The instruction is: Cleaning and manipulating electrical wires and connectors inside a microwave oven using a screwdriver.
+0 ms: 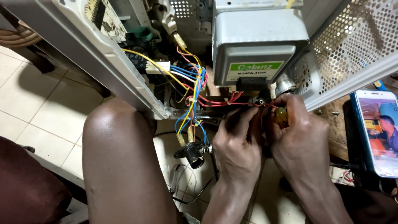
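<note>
Both hands are in under the opened microwave oven [124, 79], just below the grey metal box [259, 39] with the green label. Right hand [300, 143] is closed around a screwdriver [281, 116] with an amber handle, tip hidden among the red wires [215, 101]; left hand [237, 145] is curled with fingertips pinched at the same wires right beside it, can't tell exactly what it grips. A black lamp socket [191, 153] hangs off the blue and yellow wires [192, 83] left of the left hand, a phone [379, 132] lies at far right, a knee [112, 128] sits lower left.
</note>
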